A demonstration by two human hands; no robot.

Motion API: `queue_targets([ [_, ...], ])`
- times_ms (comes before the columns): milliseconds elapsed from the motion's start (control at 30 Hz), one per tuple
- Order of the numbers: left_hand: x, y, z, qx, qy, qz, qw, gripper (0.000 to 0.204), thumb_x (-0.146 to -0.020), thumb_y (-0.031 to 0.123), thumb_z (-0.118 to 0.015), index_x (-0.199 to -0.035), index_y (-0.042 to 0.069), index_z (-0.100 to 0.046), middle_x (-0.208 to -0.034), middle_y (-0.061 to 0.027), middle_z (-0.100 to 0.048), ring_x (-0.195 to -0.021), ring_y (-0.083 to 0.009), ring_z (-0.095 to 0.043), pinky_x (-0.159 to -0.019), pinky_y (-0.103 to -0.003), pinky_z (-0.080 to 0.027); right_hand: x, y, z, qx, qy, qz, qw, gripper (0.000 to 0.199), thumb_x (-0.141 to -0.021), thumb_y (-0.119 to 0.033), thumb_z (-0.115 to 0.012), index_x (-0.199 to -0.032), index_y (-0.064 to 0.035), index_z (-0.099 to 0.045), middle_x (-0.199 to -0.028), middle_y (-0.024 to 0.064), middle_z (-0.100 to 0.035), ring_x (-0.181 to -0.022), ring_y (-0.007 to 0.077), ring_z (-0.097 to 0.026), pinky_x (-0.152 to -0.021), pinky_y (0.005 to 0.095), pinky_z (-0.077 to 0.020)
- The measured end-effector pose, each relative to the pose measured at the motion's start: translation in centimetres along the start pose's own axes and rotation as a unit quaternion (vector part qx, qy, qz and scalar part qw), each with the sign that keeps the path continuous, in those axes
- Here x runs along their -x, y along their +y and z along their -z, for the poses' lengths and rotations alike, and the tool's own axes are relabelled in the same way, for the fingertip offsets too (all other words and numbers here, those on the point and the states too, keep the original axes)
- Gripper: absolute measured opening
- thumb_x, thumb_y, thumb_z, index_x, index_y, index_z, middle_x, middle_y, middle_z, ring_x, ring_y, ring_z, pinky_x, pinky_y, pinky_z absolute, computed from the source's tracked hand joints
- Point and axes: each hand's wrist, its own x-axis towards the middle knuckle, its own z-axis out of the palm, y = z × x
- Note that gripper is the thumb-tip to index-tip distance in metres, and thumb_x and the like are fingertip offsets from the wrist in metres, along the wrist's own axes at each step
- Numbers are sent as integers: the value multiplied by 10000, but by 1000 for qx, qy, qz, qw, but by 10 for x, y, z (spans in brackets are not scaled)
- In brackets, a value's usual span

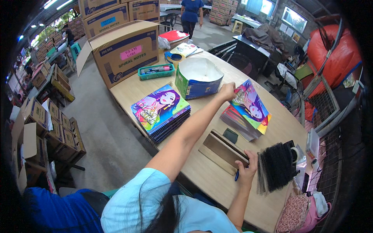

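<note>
My left hand (228,91) reaches far across the wooden table (128,91) and grips the near corner of a colourful illustrated cover (250,103) lying on top of a slanted stack of sheets (237,123). My right hand (247,168) rests near the table's front edge, fingers curled around a blue pen (236,175), touching a flat wooden jig (223,150). A bundle of black spiral wires (275,167) lies just right of that hand.
A pile of spiral notebooks (161,112) sits at the left of the table. Behind it are a curled bundle of covers (198,79), a green basket (156,72) and a big carton (124,50). A person (191,13) walks at the back.
</note>
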Motion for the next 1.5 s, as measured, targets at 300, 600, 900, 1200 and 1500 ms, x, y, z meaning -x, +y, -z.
queue_targets([
  [300, 111, 43, 83, 360, 75, -98, 925, 273, -720, -14, -721, -868, 11, -493, -761, -95, -644, -719, -114, -607, -639, -270, -475, -90, -7, 44, -241, 171, -107, 949, 843, -727, -34, -754, -1407, -34, -255, -1358, 180, -383, -1194, 252, -456, -971, 376, -410],
  [600, 182, 13, 113, 409, 23, -97, 907, 354, -839, -28, -617, -1155, 20, -464, -1084, -41, -584, -1023, -126, -552, -915, -277, -429, -107, -49, -4, -279, 101, -47, 954, 249, -820, -16, -687, -1048, 31, -597, -988, 72, -658, -882, 123, -606, -828, 253, -464],
  [900, 213, -36, 95, 467, 49, -58, 881, 462, -818, -105, -556, -1255, -9, -440, -1128, -72, -571, -1052, -155, -550, -929, -285, -432, -89, -45, -46, -332, 41, -57, 941, 314, -783, 87, -641, -1092, 59, -595, -1000, 85, -658, -922, 129, -606, -852, 268, -472],
  [1200, 228, -63, 70, 376, 48, 19, 925, 683, -754, -86, -577, -1388, -12, -332, -1317, -156, -475, -1160, -238, -501, -994, -346, -411, -72, -24, -47, -250, 14, -43, 967, 380, -738, 118, -621, -1111, 75, -567, -1065, 114, -615, -985, 192, -588, -887, 319, -470],
  [1500, 280, -12, 13, 324, -27, -112, 939, 771, -932, 554, -395, -1444, 6, -216, -1479, -232, -174, -1396, -345, -148, -1137, -423, -142, 24, 41, 2, -124, 13, -196, 973, 554, -924, -308, -563, -1300, 68, -406, -1265, 185, -490, -1136, 246, -490, -996, 364, -362],
])
